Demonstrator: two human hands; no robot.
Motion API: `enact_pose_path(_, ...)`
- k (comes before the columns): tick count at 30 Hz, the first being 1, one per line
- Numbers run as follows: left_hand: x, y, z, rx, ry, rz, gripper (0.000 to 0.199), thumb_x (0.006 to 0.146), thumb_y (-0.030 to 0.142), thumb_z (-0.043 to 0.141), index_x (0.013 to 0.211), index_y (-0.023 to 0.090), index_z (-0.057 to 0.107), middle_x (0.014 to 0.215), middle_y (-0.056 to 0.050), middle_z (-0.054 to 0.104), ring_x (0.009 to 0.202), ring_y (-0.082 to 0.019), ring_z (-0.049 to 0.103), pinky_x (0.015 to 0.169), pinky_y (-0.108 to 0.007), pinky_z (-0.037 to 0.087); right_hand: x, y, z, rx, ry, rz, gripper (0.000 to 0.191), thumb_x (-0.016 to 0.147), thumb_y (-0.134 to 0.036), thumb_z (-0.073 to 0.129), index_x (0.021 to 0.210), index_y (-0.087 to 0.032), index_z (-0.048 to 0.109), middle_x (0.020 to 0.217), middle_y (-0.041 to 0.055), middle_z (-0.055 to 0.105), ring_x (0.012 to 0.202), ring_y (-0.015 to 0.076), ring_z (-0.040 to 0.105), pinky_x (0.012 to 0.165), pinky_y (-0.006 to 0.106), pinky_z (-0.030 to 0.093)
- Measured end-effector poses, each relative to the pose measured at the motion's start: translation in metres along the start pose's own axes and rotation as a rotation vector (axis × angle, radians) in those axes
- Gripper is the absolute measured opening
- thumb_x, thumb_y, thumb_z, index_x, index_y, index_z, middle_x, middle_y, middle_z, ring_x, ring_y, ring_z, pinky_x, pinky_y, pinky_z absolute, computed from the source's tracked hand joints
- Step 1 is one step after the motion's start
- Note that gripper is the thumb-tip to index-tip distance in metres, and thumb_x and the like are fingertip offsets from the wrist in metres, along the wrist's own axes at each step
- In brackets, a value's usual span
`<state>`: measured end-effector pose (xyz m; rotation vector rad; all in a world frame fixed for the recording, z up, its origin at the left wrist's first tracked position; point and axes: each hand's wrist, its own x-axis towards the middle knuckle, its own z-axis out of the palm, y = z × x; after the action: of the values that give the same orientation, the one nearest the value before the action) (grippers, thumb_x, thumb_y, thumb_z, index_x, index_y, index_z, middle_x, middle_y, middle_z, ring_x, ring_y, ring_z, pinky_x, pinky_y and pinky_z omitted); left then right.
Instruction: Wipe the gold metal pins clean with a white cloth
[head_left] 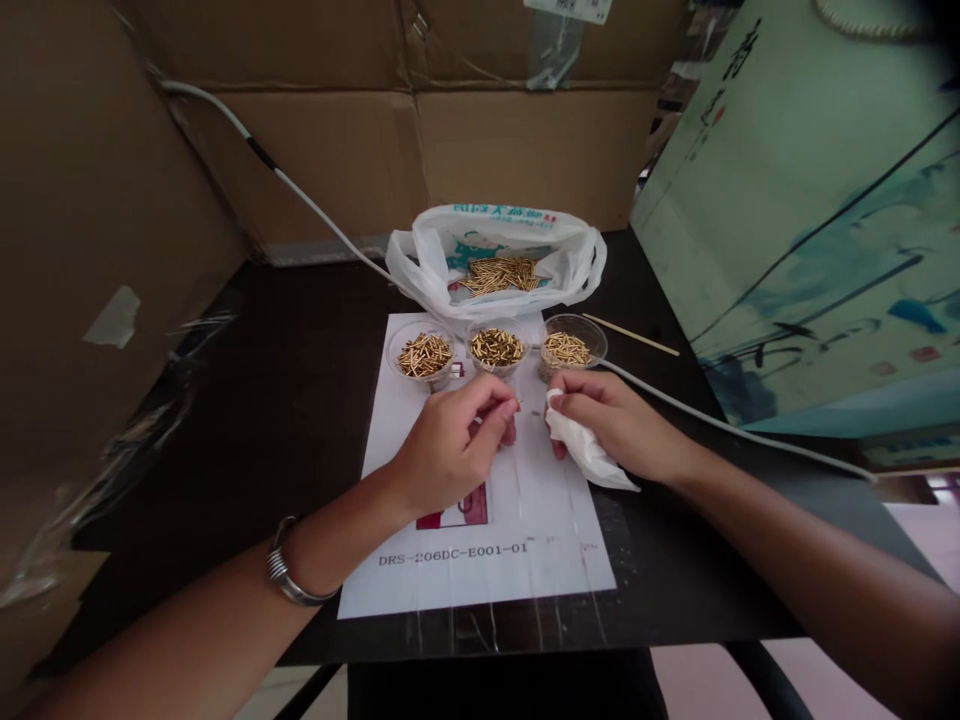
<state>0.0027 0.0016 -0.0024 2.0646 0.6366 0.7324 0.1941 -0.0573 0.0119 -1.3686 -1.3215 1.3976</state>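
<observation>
My left hand (459,440) is pinched over the white printed sheet (472,580); a tiny bright tip, perhaps a brass pin, shows at its fingertips. To its right, my right hand (607,415) grips a crumpled white tissue (589,450) whose end hangs toward the sheet's right edge. Just beyond the hands stand three clear cups of small brass pieces: the left cup (424,357), the middle cup (496,349) and the right cup (567,350). Behind them a white plastic bag (420,262) lies open with a pile of brass pins (502,275) inside.
A thin wooden stick (631,335) lies right of the cups on the dark table (300,400). A white cable (735,430) crosses the table. Cardboard (315,150) stands at the back and left, a pale green printed bag (825,250) at the right.
</observation>
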Motion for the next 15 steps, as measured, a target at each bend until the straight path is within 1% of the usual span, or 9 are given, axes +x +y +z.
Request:
enact_pose_path(2, 0.001, -0.002, 0.000, -0.019, 0.042, -0.067, 0.011, 0.094, 0.023, 0.046, 0.087, 0.017, 0.051, 0.066, 0.002, 0.059, 0.059, -0.009, 0.056, 0.056, -0.021, 0.047, -0.004, -0.005, -0.003, -0.335, 0.086, -0.088, 0.016, 0.085, -0.026, 0.049, 0.072, -0.017, 0.049, 0.062, -0.0008, 0.055, 0.054, 0.0107, 0.048, 0.052, 0.023, 0.034)
enact_pose_path(4, 0.002, -0.002, 0.001, 0.001, 0.098, -0.085, 0.012, 0.094, 0.024, 0.047, 0.086, 0.017, 0.052, 0.064, 0.002, 0.058, 0.056, -0.009, 0.056, 0.053, -0.021, 0.046, -0.010, -0.009, -0.002, -0.676, 0.167, -0.169, 0.005, 0.081, -0.021, 0.053, 0.080, -0.018, 0.056, 0.064, -0.0020, 0.054, 0.057, 0.0107, 0.047, 0.056, 0.024, 0.033)
enact_pose_path(6, 0.001, -0.002, 0.002, 0.031, 0.149, -0.073, 0.011, 0.092, 0.024, 0.049, 0.085, 0.017, 0.053, 0.063, 0.002, 0.059, 0.055, -0.009, 0.056, 0.051, -0.021, 0.045, -0.014, -0.009, 0.001, -0.901, 0.234, -0.184, 0.017, 0.078, -0.018, 0.054, 0.095, -0.019, 0.059, 0.066, -0.0024, 0.056, 0.058, 0.0114, 0.048, 0.059, 0.025, 0.033)
enact_pose_path(8, 0.000, -0.001, 0.002, 0.041, 0.181, -0.067, 0.009, 0.091, 0.024, 0.051, 0.087, 0.017, 0.055, 0.064, 0.001, 0.061, 0.054, -0.008, 0.057, 0.050, -0.020, 0.046, -0.013, -0.004, 0.005, -1.008, 0.274, -0.146, 0.023, 0.080, -0.021, 0.054, 0.103, -0.019, 0.059, 0.071, -0.0004, 0.059, 0.060, 0.0132, 0.051, 0.060, 0.026, 0.033)
enact_pose_path(10, -0.001, -0.002, 0.004, 0.032, 0.199, -0.078, 0.008, 0.090, 0.024, 0.054, 0.089, 0.017, 0.057, 0.066, 0.001, 0.063, 0.054, -0.009, 0.059, 0.050, -0.020, 0.047, -0.009, 0.002, 0.009, -1.059, 0.279, -0.101, 0.022, 0.083, -0.029, 0.054, 0.102, -0.020, 0.060, 0.075, 0.0020, 0.062, 0.063, 0.0158, 0.055, 0.060, 0.028, 0.033)
enact_pose_path(12, -0.002, -0.002, 0.005, 0.025, 0.207, -0.089, 0.008, 0.088, 0.025, 0.057, 0.091, 0.017, 0.058, 0.066, 0.001, 0.065, 0.053, -0.008, 0.060, 0.051, -0.019, 0.048, -0.004, 0.007, 0.010, -1.068, 0.257, -0.074, 0.021, 0.085, -0.033, 0.054, 0.101, -0.021, 0.061, 0.075, 0.0023, 0.063, 0.065, 0.0173, 0.057, 0.060, 0.028, 0.033)
enact_pose_path(15, -0.001, -0.002, 0.007, 0.016, 0.200, -0.098, 0.010, 0.087, 0.026, 0.059, 0.090, 0.017, 0.061, 0.064, 0.002, 0.065, 0.051, -0.008, 0.059, 0.051, -0.019, 0.049, 0.001, 0.010, 0.010, -1.067, 0.224, -0.075, 0.016, 0.088, -0.032, 0.051, 0.094, -0.022, 0.062, 0.077, 0.0024, 0.065, 0.068, 0.0184, 0.059, 0.062, 0.029, 0.033)
